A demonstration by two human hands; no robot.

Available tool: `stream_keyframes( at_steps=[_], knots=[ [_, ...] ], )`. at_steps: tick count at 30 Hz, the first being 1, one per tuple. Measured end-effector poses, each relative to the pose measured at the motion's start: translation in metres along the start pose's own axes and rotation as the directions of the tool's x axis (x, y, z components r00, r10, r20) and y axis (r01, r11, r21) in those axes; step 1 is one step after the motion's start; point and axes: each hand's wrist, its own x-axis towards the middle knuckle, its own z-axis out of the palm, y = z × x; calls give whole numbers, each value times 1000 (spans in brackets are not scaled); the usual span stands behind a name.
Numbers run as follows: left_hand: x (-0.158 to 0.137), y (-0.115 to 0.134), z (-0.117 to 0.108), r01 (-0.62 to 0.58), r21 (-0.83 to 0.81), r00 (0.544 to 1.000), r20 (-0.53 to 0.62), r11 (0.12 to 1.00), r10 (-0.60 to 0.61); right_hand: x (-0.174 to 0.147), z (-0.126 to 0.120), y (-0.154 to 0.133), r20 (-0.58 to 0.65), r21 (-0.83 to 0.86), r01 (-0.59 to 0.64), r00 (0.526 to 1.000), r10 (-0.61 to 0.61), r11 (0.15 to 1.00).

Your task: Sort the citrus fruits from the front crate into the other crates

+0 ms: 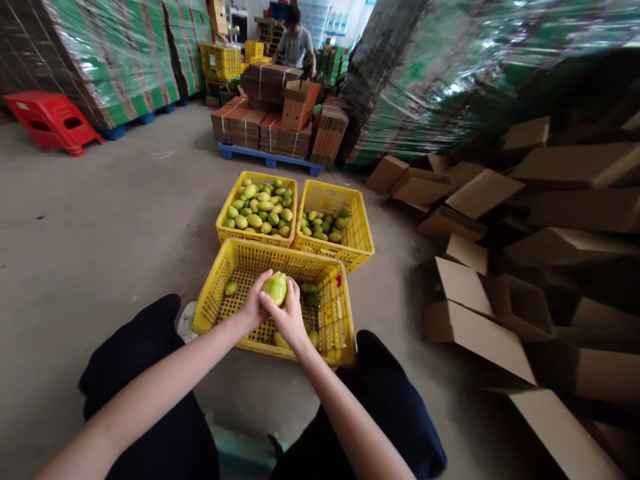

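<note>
Forearms [165, 380] cross the crate's [336, 323] near edge; left hand [256, 301] and right hand [291, 312] pinch one fruit [275, 289] above its middle (checking it, apparently); next move calls for steady, gentle pressure.

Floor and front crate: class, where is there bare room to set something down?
Bare floor between the red stool and heaped crate; inside the front crate, bare mesh between the lone fruit and left hand. Crowded: the right side, strewn with cardboard boxes, and the heaped crate itself.
</note>
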Motion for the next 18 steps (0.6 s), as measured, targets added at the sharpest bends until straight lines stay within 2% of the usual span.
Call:
stream_keyframes(
  at_steps=[3,5,7,11,13,15,16,18],
  knots=[
    [1,3,-6,127,-41,991,47,991,-125,-2,-1,-7,7,-62,135,991,-135,989],
    [3,6,-7,152,-21,986,78,988,-150,-4,-1,-13,26,-53,200,980,-199,978],
    [6,12,-5,134,9,989,62,991,-135,-6,-2,-19,52,15,214,975,-214,977],
    [7,30,7,25,24,995,-102,999,-23,0,-14,-32,74,227,214,969,-236,950],
    [3,38,13,-77,72,989,-121,994,86,6,-25,-39,-3,244,234,971,-241,941],
    [-5,43,17,-270,193,958,-42,943,283,12,-35,-45,-101,177,264,963,-250,948],
    [-9,44,18,-389,268,917,29,881,397,15,-39,-47,-121,128,284,955,-269,950],
    [-18,45,19,-597,406,795,188,691,576,17,-45,-50,-65,54,330,943,-327,942]
  ],
)
